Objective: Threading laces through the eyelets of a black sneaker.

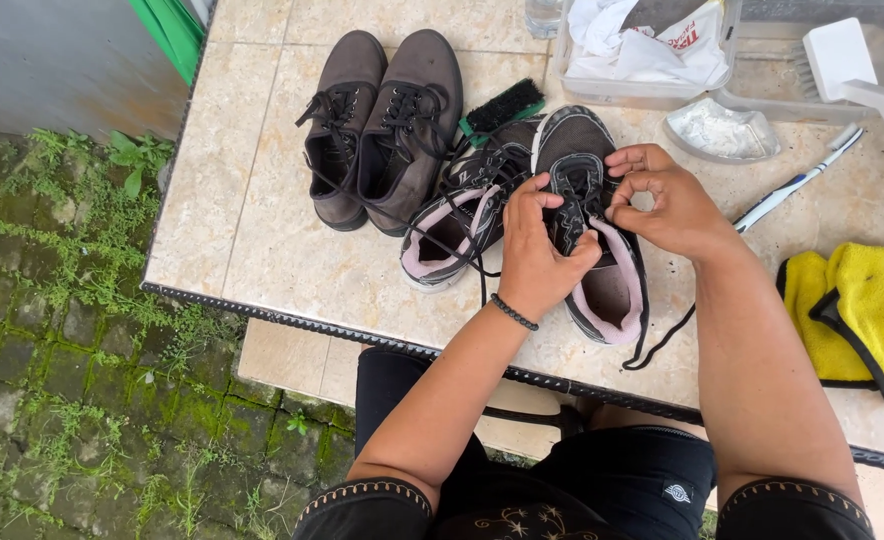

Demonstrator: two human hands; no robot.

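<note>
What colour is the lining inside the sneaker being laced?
Pale pink, inside the black-and-grey sneaker; the head view shows it best.

We log an outdoor shoe-cleaning spot at a home, tiled counter point(262, 230) in the open, mossy weed-grown paving point(72, 400) below, two shoe pairs, brown point(377, 125) and black-pink point(522, 215), scrub brush point(502, 107), toothbrush point(797, 182), yellow cloth point(867, 310), clear plastic tub point(742, 60)

Left hand point(540, 255) covers the lace section of the black-and-pink mesh sneaker point(602, 290); fingertip grip hidden; clear plastic storage tub point(762, 80) and white plastic brush point(862, 70) cropped at top and right edges; yellow microfibre cloth point(867, 320) cropped at right edge
</note>
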